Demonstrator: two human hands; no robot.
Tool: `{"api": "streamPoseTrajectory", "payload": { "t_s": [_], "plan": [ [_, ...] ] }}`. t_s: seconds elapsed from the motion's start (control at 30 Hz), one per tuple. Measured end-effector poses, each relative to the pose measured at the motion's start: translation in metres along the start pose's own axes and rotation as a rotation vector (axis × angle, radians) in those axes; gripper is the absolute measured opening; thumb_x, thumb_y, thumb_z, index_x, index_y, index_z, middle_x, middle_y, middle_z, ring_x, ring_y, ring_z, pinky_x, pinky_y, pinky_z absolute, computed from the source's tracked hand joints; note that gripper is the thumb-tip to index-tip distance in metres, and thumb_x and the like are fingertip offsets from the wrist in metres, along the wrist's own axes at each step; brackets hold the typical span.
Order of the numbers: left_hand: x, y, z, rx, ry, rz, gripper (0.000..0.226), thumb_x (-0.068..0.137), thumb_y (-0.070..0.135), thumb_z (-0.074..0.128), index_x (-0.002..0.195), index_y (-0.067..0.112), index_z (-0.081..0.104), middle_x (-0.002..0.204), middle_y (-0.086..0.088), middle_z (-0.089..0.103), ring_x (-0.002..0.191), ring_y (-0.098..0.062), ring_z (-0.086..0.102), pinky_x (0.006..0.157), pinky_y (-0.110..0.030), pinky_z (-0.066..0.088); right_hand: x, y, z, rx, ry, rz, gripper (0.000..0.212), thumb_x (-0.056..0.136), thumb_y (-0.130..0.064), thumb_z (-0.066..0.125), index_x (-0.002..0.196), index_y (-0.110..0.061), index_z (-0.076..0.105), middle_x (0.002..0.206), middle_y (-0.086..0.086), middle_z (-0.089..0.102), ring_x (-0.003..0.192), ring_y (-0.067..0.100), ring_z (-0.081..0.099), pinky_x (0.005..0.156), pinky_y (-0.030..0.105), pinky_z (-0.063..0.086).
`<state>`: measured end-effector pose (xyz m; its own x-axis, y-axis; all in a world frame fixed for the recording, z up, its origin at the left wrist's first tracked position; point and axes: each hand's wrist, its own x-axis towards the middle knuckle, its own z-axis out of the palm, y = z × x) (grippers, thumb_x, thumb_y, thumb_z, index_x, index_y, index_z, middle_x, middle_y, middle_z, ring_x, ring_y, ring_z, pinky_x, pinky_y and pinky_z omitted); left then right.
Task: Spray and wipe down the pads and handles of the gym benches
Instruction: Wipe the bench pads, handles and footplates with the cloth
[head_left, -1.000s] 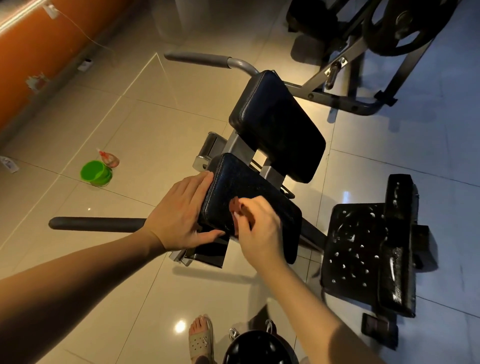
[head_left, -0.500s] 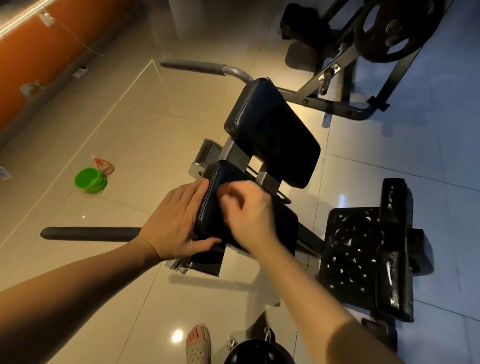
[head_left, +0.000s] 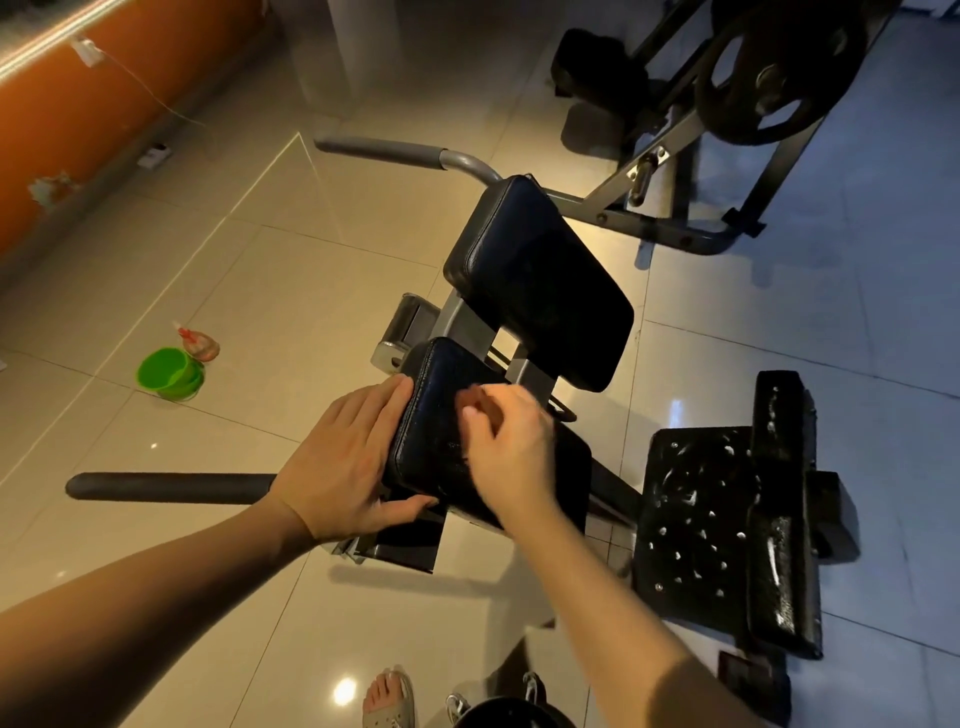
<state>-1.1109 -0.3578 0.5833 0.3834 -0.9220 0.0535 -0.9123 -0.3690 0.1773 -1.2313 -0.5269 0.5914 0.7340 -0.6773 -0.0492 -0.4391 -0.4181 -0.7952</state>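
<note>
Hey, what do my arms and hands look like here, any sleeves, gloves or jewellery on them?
The left forearm and right forearm are bare to the frame edge, no sleeves in view. The left hand and right hand wear no gloves. No watch, bracelet or ring shows on either.

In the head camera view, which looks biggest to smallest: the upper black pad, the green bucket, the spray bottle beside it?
1. upper black pad
2. green bucket
3. spray bottle
The pad is nearer the camera, which flatters it, but the gap is wide.

Left hand (head_left: 343, 467) braces near pad (head_left: 435, 415); right hand (head_left: 511, 452) pinches reddish cloth (head_left: 474, 401) atop.
</note>
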Motion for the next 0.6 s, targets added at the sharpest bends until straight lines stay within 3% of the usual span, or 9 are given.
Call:
{"api": "streamPoseTrajectory", "payload": {
  "t_s": [0.07, 0.13, 0.27, 0.33, 0.4, 0.5, 0.57, 0.6],
  "plan": [
    [0.0, 0.001, 0.0, 0.002, -0.01, -0.003, 0.116, 0.082, 0.088, 0.044, 0.16, 0.005, 0.019, 0.158, -0.019, 0.037, 0.14, -0.034, 0.042, 0.118, -0.049, 0.035, -0.024, 0.0, 0.001, 0.01, -0.029, -0.181, 0.017, 0.1, -0.015, 0.059, 0.115, -0.016, 0.066, 0.105, -0.011, 0.056, 0.091, 0.001, 0.054, 0.071, 0.01, 0.046],
    [0.0, 0.0, -0.001, 0.012, -0.004, 0.006, 0.117, 0.083, 0.086, 0.047, 0.16, 0.002, 0.02, 0.158, -0.02, 0.037, 0.139, -0.035, 0.043, 0.117, -0.049, 0.036, -0.039, 0.034, -0.001, -0.013, -0.021, -0.193, 0.017, 0.099, -0.012, 0.059, 0.114, -0.014, 0.067, 0.102, -0.008, 0.058, 0.089, 0.004, 0.056, 0.073, 0.018, 0.05],
    [0.0, 0.0, -0.001, 0.015, 0.02, 0.027, 0.116, 0.083, 0.082, 0.052, 0.159, -0.001, 0.022, 0.157, -0.022, 0.038, 0.138, -0.037, 0.044, 0.115, -0.05, 0.039, -0.02, 0.09, -0.017, -0.142, -0.01, 0.331, 0.02, 0.1, -0.016, 0.061, 0.119, -0.011, 0.068, 0.109, -0.001, 0.063, 0.1, 0.013, 0.058, 0.081, 0.016, 0.042],
    [-0.001, 0.0, -0.001, 0.01, 0.016, 0.023, 0.116, 0.083, 0.083, 0.052, 0.16, 0.001, 0.02, 0.157, -0.021, 0.037, 0.139, -0.036, 0.043, 0.116, -0.049, 0.038, 0.001, 0.081, -0.018, -0.115, 0.013, 0.419, 0.021, 0.099, -0.017, 0.062, 0.119, -0.011, 0.068, 0.11, 0.004, 0.067, 0.106, 0.022, 0.065, 0.079, 0.025, 0.044],
    [0.0, 0.0, -0.001, 0.005, 0.006, 0.019, 0.116, 0.083, 0.083, 0.052, 0.16, 0.003, 0.019, 0.158, -0.02, 0.036, 0.139, -0.036, 0.042, 0.117, -0.05, 0.037, 0.016, 0.05, -0.013, -0.058, 0.015, 0.324, 0.024, 0.099, -0.018, 0.062, 0.122, -0.012, 0.066, 0.113, 0.002, 0.066, 0.105, 0.017, 0.063, 0.077, 0.02, 0.043],
    [0.0, 0.0, 0.001, 0.001, -0.007, -0.002, 0.117, 0.082, 0.085, 0.05, 0.161, 0.006, 0.017, 0.16, -0.019, 0.034, 0.14, -0.035, 0.041, 0.118, -0.05, 0.036, 0.003, 0.003, -0.007, 0.007, -0.041, 0.03, 0.022, 0.1, -0.017, 0.061, 0.121, -0.014, 0.067, 0.11, -0.01, 0.055, 0.088, -0.005, 0.051, 0.065, 0.003, 0.038],
    [0.0, 0.0, 0.001, -0.007, -0.017, -0.015, 0.118, 0.081, 0.087, 0.049, 0.161, 0.006, 0.016, 0.16, -0.019, 0.034, 0.141, -0.034, 0.04, 0.118, -0.049, 0.035, -0.017, 0.009, -0.002, 0.006, -0.013, -0.113, 0.017, 0.1, -0.015, 0.061, 0.115, -0.012, 0.068, 0.104, -0.008, 0.058, 0.085, -0.003, 0.052, 0.069, 0.001, 0.041],
    [0.0, 0.0, 0.0, -0.007, -0.014, -0.009, 0.118, 0.082, 0.086, 0.049, 0.161, 0.005, 0.017, 0.159, -0.019, 0.034, 0.14, -0.035, 0.041, 0.118, -0.049, 0.036, -0.023, 0.025, -0.003, -0.005, 0.009, -0.1, 0.016, 0.1, -0.015, 0.061, 0.113, -0.011, 0.068, 0.102, -0.006, 0.059, 0.086, 0.0, 0.053, 0.071, 0.002, 0.04]
  ]
}}
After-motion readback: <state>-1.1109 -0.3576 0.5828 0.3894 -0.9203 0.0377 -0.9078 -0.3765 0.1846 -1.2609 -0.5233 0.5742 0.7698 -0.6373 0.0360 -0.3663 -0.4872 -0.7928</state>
